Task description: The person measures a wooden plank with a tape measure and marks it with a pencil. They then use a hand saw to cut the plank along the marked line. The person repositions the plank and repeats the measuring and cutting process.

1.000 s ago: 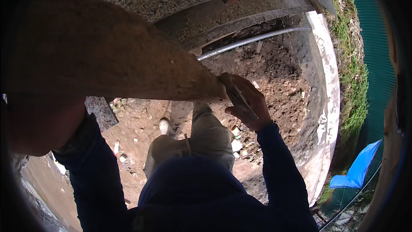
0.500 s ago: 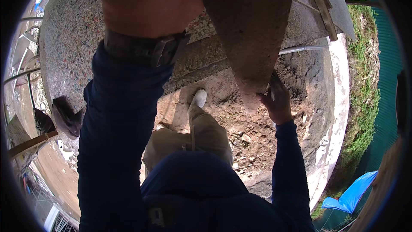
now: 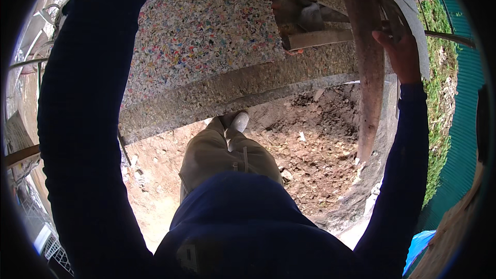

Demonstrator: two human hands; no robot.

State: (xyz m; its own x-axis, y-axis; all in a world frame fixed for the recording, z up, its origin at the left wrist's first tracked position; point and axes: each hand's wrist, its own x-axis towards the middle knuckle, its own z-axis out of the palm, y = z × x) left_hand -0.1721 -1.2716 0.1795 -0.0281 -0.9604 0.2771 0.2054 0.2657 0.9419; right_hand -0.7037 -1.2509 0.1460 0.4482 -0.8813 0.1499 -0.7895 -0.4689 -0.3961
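Right hand [image 3: 400, 54] at 2 o'clock, grip wrapped around the upper part of a long rusty-brown plank [image 3: 368, 72] that hangs edge-on down toward 4 o'clock. Left hand is out of frame past 11 o'clock; only the dark sleeve [image 3: 85, 124] shows, so can't tell its grip. Risk: one-handed hold could let the plank swing into the speckled board [image 3: 201, 36] or the concrete ledge [image 3: 232, 95]. Foot [image 3: 238, 121] right at the ledge; loose dirt [image 3: 310, 155] below, trip hazard. Open room toward 5 o'clock only.

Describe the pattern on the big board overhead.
The board is pale with dense multicoloured speckles, seen in the head view.
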